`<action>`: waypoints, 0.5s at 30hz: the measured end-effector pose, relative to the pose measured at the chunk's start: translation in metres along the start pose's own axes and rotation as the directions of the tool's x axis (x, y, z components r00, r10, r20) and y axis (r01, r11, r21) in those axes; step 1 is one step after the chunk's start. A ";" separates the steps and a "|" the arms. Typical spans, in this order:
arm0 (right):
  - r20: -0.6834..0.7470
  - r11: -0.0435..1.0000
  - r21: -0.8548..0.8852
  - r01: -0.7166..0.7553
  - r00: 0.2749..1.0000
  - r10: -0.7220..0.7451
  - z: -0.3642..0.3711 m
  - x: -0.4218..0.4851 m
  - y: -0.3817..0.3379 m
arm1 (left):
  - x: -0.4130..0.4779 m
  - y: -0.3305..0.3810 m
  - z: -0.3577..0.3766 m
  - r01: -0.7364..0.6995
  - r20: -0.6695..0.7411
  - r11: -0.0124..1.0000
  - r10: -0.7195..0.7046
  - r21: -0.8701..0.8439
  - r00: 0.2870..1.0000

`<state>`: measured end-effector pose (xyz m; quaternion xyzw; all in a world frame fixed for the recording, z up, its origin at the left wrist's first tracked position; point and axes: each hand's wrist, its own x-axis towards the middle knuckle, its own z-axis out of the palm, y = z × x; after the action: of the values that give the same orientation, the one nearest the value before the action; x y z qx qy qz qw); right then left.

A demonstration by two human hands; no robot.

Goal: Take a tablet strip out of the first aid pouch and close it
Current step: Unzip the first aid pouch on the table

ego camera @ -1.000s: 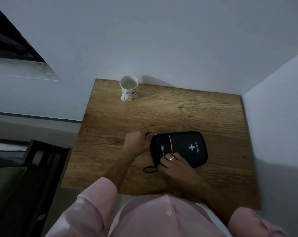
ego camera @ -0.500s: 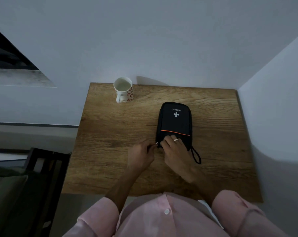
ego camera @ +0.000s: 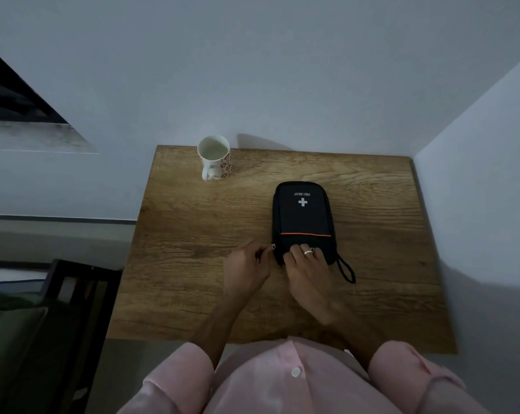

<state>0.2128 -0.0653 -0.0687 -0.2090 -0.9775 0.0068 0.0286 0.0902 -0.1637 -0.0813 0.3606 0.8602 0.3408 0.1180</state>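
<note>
Fingers [ego camera: 260, 253] of my left hand [ego camera: 247, 264] pinched on the small metal zipper pull [ego camera: 273, 246] at the near left corner of the first aid pouch [ego camera: 303, 219]. Right hand [ego camera: 305, 264], ring on one finger, lies flat with fingers spread on the near end of the pouch, pressing it down, not clenched round anything. Pouch sits centre-right of the frame on the wooden table [ego camera: 193, 234], long axis running away from me, white cross at the far end, orange stripe [ego camera: 306, 234] across just above my right fingers. Looks fully zipped; no tablet strip in view, presumably inside.

Handling guess: soft fabric shell, light, will slide or buckle if the zip is pulled without a hold-down, so the flat right hand is needed as an anchor. Best hold is the pull tab itself; the body only pressed, not squeezed. Strip inside is likely thin, foil and bendable, so pinch it by an edge.

Wrist loop [ego camera: 347, 270] trails off the near right corner, beside my right hand, clear of the zipper. Mug [ego camera: 214, 158] with red flower print stands upper left of the table, well apart from the pouch. Nothing blocks the zip path.
</note>
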 end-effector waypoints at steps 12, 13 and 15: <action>-0.022 0.957 -0.027 -0.290 0.957 0.289 -0.025 -0.031 0.105 | 0.018 -0.015 -0.029 0.102 0.073 0.995 -0.102 0.010 0.992; -0.062 0.947 0.024 -0.320 0.945 0.321 -0.030 -0.022 0.093 | 0.008 -0.015 -0.025 0.112 0.100 0.994 -0.112 0.002 0.989; -0.152 0.985 0.095 -0.142 0.976 0.155 -0.032 -0.004 0.054 | -0.007 -0.016 -0.014 0.111 0.107 0.994 -0.108 -0.023 0.988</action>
<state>0.2407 -0.0180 -0.0388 -0.2801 -0.9525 0.0330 0.1146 0.0802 -0.1840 -0.0818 0.3286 0.8662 0.3269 0.1868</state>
